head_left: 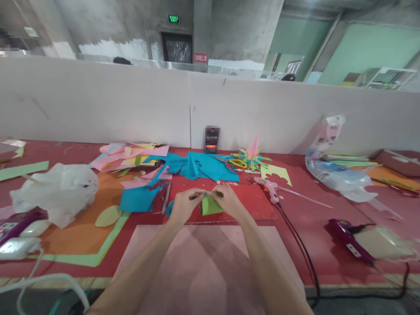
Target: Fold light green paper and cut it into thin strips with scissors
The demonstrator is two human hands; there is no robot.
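My left hand (185,202) and my right hand (229,201) meet over a red board (256,208). Between them is a piece of light green paper (210,206), its upper edge pinched by the fingers of both hands. Part of the paper looks curled at its left side; the fingertips hide its top. A pink glue gun (269,188) lies on the board's right edge, its nozzle pointing to the back left. Blue paper scraps (141,199) lie left of my left hand. Yellow-handled scissors (236,164) rest behind my right hand, beside a pink paper cone (253,148) on green strips.
A pink sheet (210,262) covers the table's front. Orange paper (78,236) and a white plastic bag (62,188) lie left. Purple power strips (349,238) sit on both sides, and a black cord (300,245) runs down at right. A white partition (131,105) stands behind.
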